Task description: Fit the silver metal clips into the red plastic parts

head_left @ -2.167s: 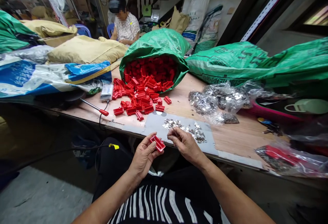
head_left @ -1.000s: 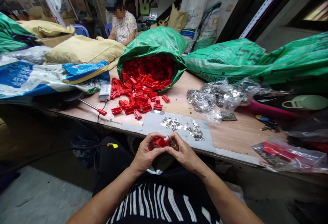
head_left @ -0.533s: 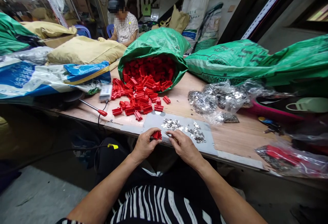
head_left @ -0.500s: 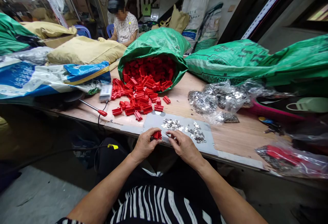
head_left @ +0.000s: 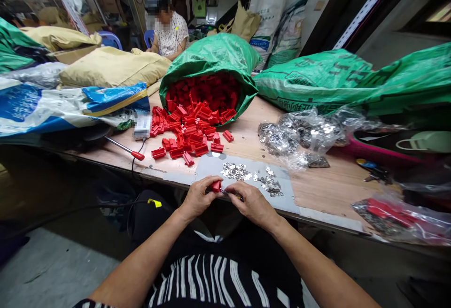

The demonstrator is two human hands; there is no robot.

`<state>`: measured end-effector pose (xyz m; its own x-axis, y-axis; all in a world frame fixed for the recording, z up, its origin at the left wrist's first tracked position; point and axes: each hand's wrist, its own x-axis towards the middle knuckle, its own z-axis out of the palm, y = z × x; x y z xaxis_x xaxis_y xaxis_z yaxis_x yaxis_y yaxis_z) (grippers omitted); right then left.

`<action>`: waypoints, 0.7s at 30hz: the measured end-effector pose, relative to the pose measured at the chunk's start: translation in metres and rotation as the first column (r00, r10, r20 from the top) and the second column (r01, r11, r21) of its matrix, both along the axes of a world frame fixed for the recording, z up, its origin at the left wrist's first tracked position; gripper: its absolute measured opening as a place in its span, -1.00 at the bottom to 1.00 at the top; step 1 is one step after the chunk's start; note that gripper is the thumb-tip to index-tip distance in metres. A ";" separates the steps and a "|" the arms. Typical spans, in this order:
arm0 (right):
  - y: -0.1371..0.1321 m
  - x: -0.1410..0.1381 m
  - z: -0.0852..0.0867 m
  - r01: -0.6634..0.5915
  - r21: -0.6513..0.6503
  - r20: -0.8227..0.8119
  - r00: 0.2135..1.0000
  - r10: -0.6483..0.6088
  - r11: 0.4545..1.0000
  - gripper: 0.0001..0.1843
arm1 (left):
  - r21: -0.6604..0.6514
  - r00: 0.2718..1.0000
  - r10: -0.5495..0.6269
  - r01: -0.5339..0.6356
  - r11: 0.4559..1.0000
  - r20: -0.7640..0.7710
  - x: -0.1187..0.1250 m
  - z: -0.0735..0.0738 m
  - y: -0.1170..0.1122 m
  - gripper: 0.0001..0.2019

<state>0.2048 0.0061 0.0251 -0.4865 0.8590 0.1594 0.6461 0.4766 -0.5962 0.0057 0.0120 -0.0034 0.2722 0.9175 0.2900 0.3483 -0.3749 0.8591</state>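
At the front edge of the table, my left hand [head_left: 199, 199] pinches a red plastic part [head_left: 216, 186] between thumb and fingers. My right hand [head_left: 251, 201] is closed on a small screwdriver [head_left: 224, 192]; its thin dark shaft points left and meets the red part, while most of its handle is hidden in the fingers. Just beyond the hands, small flat metal pieces [head_left: 237, 171] lie on a grey sheet [head_left: 287, 194]. More metal pieces [head_left: 270, 182] form a second pile to the right. Loose red plastic parts [head_left: 190, 134] spill from a green sack [head_left: 214, 57].
Clear bags of metal pieces [head_left: 299, 134] lie to the right, near a pink basket [head_left: 384, 153]. A red-tipped lever [head_left: 125, 148] sticks out at left. Full sacks [head_left: 112, 66] line the back. Across the table sits another person [head_left: 171, 31].
Half a second ago, my right fingers were at the red part with a small metal tip between them. Now the screwdriver's shaft and handle end show in that hand.
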 end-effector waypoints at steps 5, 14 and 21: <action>0.001 0.001 -0.001 -0.006 -0.005 -0.010 1.000 0.006 1.000 -0.77 | -0.007 1.000 0.005 -0.005 1.000 0.015 0.000 -0.001 0.000 -0.66; -0.002 -0.002 -0.001 0.021 0.002 0.037 0.999 -0.021 1.000 -0.80 | -0.038 1.000 0.020 -0.020 0.999 0.005 0.000 -0.001 0.000 -0.64; -0.008 -0.008 -0.001 0.054 0.031 0.093 0.994 -0.056 0.998 -0.78 | -0.059 1.000 0.010 -0.010 0.998 -0.007 0.000 0.000 0.001 -0.68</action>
<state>0.1964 -0.0019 0.0243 -0.4526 0.8807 0.1399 0.7244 0.4546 -0.5182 0.0057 0.0126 -0.0032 0.2648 0.9356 0.2333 0.3574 -0.3200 0.8774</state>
